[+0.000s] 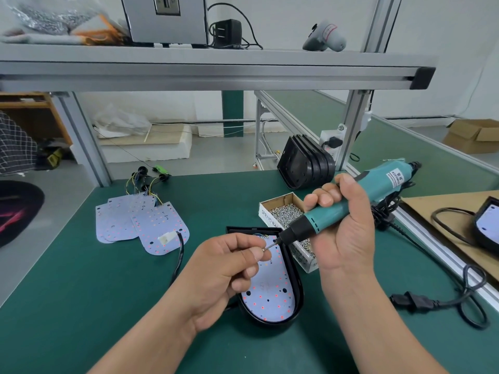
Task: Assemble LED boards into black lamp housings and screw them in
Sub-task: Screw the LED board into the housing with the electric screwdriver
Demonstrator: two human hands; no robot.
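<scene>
Bright, even indoor light; soft shadows; wide-angle bending at edges; slight overall softness

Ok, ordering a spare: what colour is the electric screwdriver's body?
The screwdriver is teal with a black nose; see the head view.

Far-right housing (475,229) cut off; screw box (267,218) part-hidden.

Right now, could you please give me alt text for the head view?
The left hand pinches a small screw against the bit of a teal electric screwdriver gripped by the right hand, above an LED board seated in a black housing.
</scene>
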